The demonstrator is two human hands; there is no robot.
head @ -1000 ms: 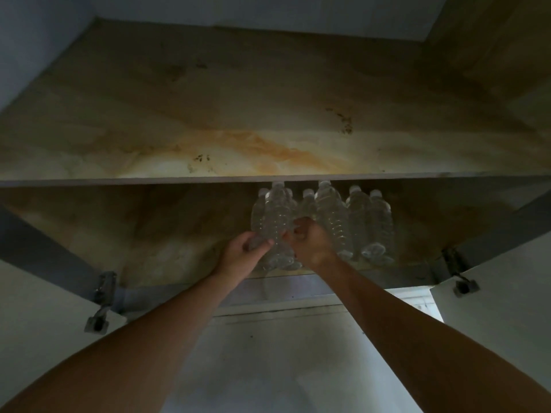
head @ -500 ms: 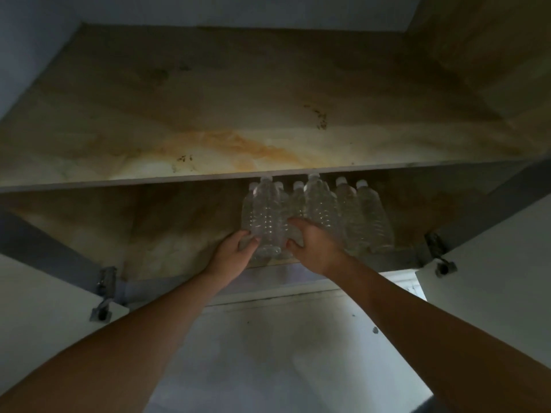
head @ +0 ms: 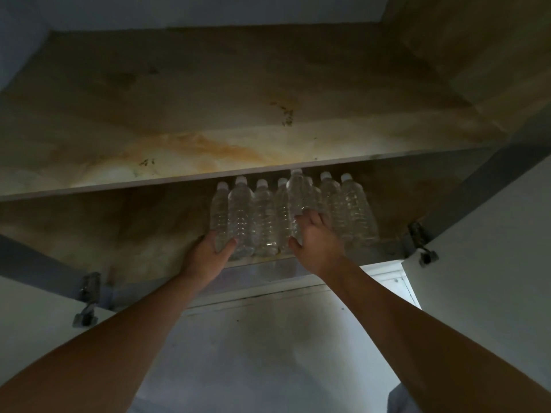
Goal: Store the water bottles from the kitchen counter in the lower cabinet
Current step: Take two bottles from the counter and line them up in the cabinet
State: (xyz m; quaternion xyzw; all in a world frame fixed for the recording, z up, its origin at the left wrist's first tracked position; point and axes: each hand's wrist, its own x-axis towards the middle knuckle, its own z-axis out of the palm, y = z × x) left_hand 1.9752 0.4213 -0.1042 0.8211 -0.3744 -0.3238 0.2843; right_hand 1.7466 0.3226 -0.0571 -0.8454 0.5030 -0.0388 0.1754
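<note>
Left hand (head: 213, 253) shifted left, gripping row-end bottle (head: 219, 216) | right hand (head: 317, 242) grips front bottle (head: 298, 201)

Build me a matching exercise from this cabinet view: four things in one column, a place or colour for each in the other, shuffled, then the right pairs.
Column one
1. left hand
2. right hand
3. bottle caps
4. shelf above the bottles

Column two
A. marbled, with an orange streak
B. grips the leftmost bottle near its base
C. white
D. holds the middle bottle, whose cap stands highest in the row

Pairs: 1-B, 2-D, 3-C, 4-A
</note>
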